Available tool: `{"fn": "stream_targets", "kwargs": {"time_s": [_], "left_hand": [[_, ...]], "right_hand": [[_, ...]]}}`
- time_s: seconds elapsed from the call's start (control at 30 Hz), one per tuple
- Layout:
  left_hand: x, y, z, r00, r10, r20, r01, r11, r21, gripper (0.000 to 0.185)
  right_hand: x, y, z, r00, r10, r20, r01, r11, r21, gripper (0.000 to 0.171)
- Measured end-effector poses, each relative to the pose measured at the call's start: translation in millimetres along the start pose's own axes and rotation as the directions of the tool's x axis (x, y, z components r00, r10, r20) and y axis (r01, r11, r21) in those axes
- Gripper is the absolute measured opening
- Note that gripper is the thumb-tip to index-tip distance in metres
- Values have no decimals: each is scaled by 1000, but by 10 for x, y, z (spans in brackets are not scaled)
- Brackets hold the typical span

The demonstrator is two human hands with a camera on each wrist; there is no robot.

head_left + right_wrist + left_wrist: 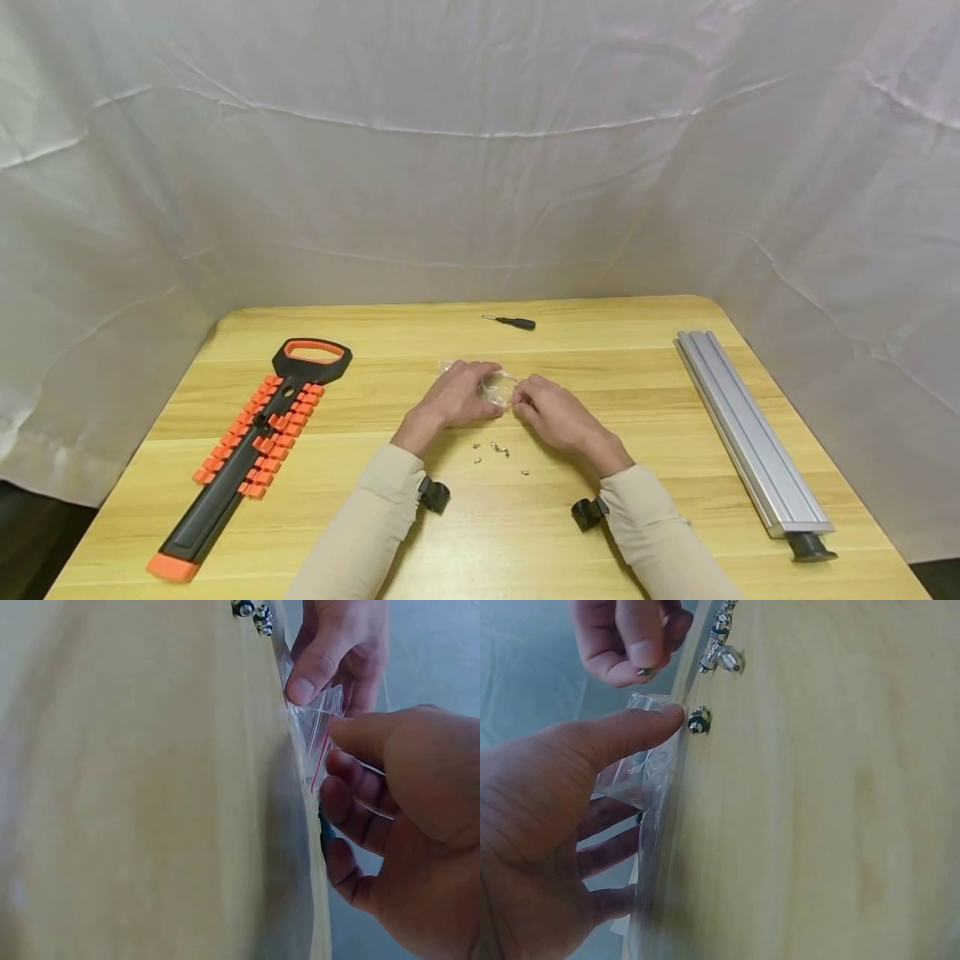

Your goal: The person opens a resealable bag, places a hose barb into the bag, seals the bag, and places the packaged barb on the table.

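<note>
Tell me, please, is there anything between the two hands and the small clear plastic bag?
No, nothing visible. Both the left hand and the right hand already hold the clear bag directly. The small metal screws lie loose on the table, nearer the person, not in between.

A makeshift workshop bench set up for recording. White cloth (pixel 480 142) drapes behind and beside a wooden table (pixel 480 533). A socket rail (pixel 251 450) lies near its left edge, an aluminium profile (pixel 750 433) along its right.

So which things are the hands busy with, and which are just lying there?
Busy with: left hand and right hand holding the little clear bag; tiny screws beside them.
Just lying there: screwdriver, orange-and-black rack, metal rail.
</note>
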State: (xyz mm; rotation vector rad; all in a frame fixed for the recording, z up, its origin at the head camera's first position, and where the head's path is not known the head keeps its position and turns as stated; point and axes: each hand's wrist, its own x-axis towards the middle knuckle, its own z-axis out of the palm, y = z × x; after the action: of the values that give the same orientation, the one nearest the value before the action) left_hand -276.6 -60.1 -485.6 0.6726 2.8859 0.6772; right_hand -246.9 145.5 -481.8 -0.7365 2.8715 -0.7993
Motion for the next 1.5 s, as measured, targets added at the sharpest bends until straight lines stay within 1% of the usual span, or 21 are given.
{"fn": "stream_targets", "kwargs": {"time_s": [0.17,0.23,0.43,0.53,0.67,0.97,1.23,1.5], "left_hand": [[5,-12,-1,1000,6,-5,-6,1000,0,75],[2,-12,-4,1000,12,-11,-12,1000,-5,74],[-4,2,3,1000,15,-11,-15,999,-31,74],[4,10,13,1000,16,-5,-17,1000,-24,73],[14,30,7,1000,28,-3,-28,1000,-10,73],[23,36,-4,999,31,-10,-31,999,-9,74],[12,17,2,999,31,-17,-31,999,-7,75],[-14,-4,-12,1000,7,-8,-7,1000,-19,75]], "right_hand": [[89,11,-3,997,44,-66,-41,998,47,7],[121,10,-5,995,58,-75,-54,997,56,7],[195,34,14,992,105,-62,-101,993,67,6],[215,45,38,990,134,-48,-131,989,60,5],[232,53,58,987,154,-43,-152,987,51,4],[214,58,43,984,170,-49,-168,984,56,6],[127,35,21,984,167,-57,-160,980,115,7],[36,-53,-7,986,160,-41,-152,976,155,7]]}}
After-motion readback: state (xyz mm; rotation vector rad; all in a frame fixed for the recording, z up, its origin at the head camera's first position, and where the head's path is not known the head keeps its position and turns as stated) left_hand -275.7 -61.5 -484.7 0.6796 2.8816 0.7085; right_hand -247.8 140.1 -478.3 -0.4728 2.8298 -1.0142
